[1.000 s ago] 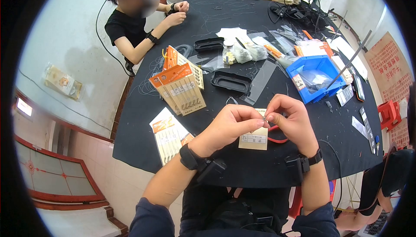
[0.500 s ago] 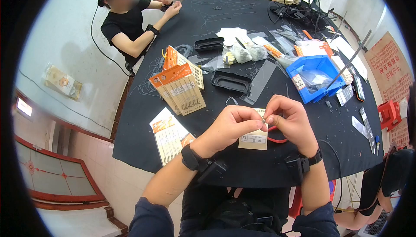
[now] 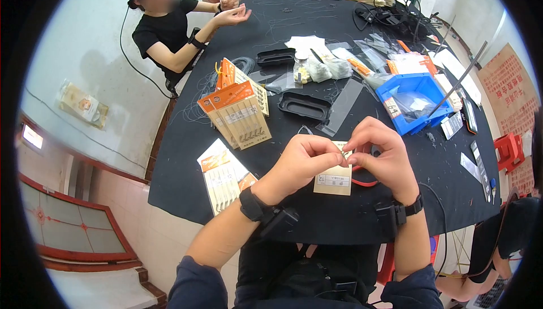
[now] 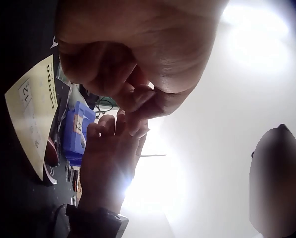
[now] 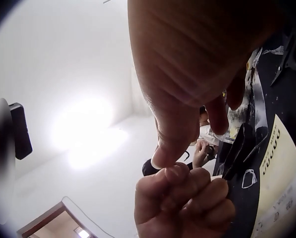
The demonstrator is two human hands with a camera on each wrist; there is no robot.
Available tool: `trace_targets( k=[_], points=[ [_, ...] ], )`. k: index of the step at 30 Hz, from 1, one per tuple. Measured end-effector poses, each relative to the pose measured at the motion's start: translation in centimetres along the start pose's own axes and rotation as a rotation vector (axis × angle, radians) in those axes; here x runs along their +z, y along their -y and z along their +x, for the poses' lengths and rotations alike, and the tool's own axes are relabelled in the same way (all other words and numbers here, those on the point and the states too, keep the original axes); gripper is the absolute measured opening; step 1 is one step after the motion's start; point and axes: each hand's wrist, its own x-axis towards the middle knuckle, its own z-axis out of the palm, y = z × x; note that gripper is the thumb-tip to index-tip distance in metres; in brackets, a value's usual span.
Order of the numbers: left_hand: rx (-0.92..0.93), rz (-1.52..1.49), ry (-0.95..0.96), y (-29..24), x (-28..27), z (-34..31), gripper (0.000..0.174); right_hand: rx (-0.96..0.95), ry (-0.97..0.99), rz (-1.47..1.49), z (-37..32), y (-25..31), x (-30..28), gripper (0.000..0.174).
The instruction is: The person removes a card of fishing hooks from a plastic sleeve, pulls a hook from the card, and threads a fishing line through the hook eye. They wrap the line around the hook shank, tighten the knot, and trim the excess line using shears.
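Note:
In the head view, my left hand (image 3: 300, 165) pinches a tiny dark hook-like piece (image 3: 344, 153) between thumb and curled forefinger. My right hand (image 3: 386, 159) meets it from the other side, thumb and forefinger bent round the same piece; the fingertips hide most of it. A curved dark tip (image 5: 188, 155) shows by the touching fingertips in the right wrist view. Under the hands lies a cream card (image 3: 332, 186) marked 12, with a row of hooks on it in the left wrist view. Beside the card is a red loop (image 3: 365, 183), partly covered by my right hand.
Orange-topped hook cards (image 3: 240, 118) stand at the left, with more cards (image 3: 222, 183) lying nearer. Beyond my hands are a black tray (image 3: 304, 107), a jar (image 3: 300, 70) and a blue bin (image 3: 396, 118) with a metal rod. Another person (image 3: 169, 32) sits at the far left.
My right hand has lifted slightly and its fingers have spread a little; my left keeps its pinch. The person at the left has moved a hand rightward. The head view has shifted slightly.

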Motion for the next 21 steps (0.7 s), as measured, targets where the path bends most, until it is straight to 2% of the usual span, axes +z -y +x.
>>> trace_targets(
  k=[13,16,21],
  points=[
    [-0.039,0.094,-0.012,0.7,0.0,0.2,0.013,-0.09,0.007,-0.202,0.1,0.4,0.9,0.011],
    [0.029,0.054,-0.047,1.3,0.5,0.4,0.014,-0.108,0.013,-0.247,0.0,0.3,1.5,0.012],
    [-0.027,0.132,-0.038,0.7,0.3,0.3,0.014,-0.126,-0.044,-0.212,0.1,0.2,1.2,0.012]
  ],
)
